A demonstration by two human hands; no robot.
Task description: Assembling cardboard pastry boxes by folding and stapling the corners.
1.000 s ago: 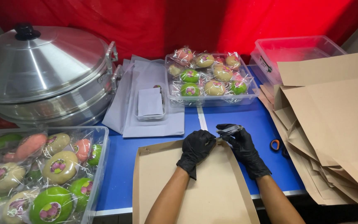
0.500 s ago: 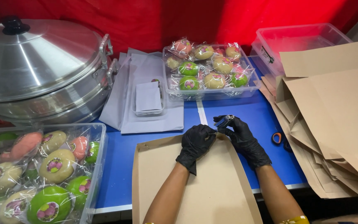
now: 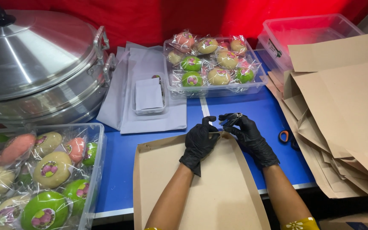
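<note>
Far left: big metal steamer pot [image 3: 35, 72] with domed lid, black knob on top. Below it, clear plastic tub [image 3: 94, 170] at the table's near-left corner, full of wrapped round buns, green, cream and pink.

Centre-left: stack of pale grey paper sheets [image 3: 150, 110] on the blue table [image 3: 120, 153], with a small clear box [image 3: 149, 97] of folded papers on top.

Centre: flat brown cardboard tray [image 3: 167, 179], edges folded up, hanging over the near table edge. Left hand [image 3: 199, 142], black glove, fingers curled, pinching the tray's far rim at mid-edge. Right hand [image 3: 245, 134], black glove, just beside it on the same rim, closed around a small dark metal tool [image 3: 231, 119]; looks like a stapler, can't tell for sure. The two hands are almost touching.

Behind them: second clear tub [image 3: 211, 59] of wrapped buns.

Right: orange-handled scissors [image 3: 287, 137] on the table, partly under a loose pile of brown cardboard blanks [image 3: 346, 110]. Empty-looking clear container [image 3: 307, 36] behind the pile.
</note>
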